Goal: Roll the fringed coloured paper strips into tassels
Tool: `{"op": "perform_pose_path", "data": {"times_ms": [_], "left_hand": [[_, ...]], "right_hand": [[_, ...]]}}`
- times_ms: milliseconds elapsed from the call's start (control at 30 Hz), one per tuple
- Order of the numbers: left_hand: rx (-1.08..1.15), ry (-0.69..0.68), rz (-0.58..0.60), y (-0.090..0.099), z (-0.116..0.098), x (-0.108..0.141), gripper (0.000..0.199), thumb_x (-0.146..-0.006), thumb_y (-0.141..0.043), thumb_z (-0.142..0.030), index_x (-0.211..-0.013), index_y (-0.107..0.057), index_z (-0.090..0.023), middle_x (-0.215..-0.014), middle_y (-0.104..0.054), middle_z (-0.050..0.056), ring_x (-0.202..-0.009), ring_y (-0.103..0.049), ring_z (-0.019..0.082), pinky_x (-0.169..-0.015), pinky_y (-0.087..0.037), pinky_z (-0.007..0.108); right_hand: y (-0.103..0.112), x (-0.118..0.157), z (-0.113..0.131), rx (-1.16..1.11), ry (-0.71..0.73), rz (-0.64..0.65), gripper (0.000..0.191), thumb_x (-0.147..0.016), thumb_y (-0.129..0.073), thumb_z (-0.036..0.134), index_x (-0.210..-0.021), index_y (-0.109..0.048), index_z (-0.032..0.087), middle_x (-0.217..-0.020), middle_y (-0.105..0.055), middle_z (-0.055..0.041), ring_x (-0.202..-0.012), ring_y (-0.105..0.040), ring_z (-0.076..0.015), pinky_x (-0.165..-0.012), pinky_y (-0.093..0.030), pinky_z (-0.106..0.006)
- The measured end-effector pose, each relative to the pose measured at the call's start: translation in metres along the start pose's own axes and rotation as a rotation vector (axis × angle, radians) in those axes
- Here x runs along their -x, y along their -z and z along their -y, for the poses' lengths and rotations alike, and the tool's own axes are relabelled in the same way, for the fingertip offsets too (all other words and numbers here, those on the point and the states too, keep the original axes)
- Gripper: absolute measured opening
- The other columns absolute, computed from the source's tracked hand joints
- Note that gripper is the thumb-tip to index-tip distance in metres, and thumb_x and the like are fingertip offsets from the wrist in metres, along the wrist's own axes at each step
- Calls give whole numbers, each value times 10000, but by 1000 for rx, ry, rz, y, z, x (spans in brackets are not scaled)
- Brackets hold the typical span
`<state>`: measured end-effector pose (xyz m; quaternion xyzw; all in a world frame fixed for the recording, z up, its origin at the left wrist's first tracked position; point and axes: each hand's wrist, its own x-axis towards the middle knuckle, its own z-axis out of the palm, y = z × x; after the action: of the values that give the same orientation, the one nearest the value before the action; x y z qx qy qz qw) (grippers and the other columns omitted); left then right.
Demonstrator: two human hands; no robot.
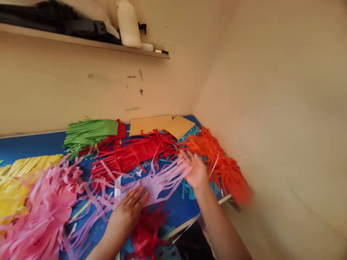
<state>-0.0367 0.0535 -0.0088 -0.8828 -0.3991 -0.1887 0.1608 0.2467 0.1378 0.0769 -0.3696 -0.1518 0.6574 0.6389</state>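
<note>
A sheet of lilac paper with fringed ends [150,189] lies on the blue tabletop in front of me. My left hand [130,207] rests flat on its middle, fingers stretched out. At the sheet's right end, my right hand [193,169] is raised among the lilac strips, palm partly showing and fingers spread. The strips run up to its palm and thumb; whether any are pinched there is hard to see. Red fringed paper [141,151] lies just behind the lilac sheet, and orange fringed paper [225,162] is to the right of my right hand.
Pink fringed paper [56,202] and yellow paper [18,180] cover the left side. Green fringed paper [92,131] and light orange sheets [151,124] lie along the wall. More red strips [149,231] are near the front edge. A shelf [81,41] holds a white bottle [128,25].
</note>
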Motion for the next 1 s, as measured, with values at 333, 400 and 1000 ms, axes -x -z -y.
{"op": "perform_pose_path", "data": {"times_ms": [333,400,1000], "left_hand": [[216,177,104,-17,-28,-16,436,-860,-411,-90,-1214,-655,-156,-1211,-716,126,-1147,-661,241,-1019,-528,422],[208,218,107,-16,-26,-17,427,-868,-393,-90,-1191,-665,-154,-1164,-734,130,-1086,-689,238,-970,-553,404],[334,292,273,64,15,-14,548,-834,-602,-535,-1313,-572,-272,-1292,-674,83,-1199,-599,291,-1038,-404,470]], "right_hand": [[15,46,-90,1583,637,977,568,-831,-549,180,-1394,-474,146,-1341,-608,-164,-1215,-598,-274,-1172,-288,-523],[16,37,-99,1631,631,943,468,-871,-469,122,-1335,-534,132,-1210,-690,-160,-1084,-676,-253,-1150,-332,-513],[19,8,-81,1661,559,998,208,-1010,-499,272,-1010,-702,224,-1038,-752,-53,-1015,-663,-190,-947,-343,-386]]}}
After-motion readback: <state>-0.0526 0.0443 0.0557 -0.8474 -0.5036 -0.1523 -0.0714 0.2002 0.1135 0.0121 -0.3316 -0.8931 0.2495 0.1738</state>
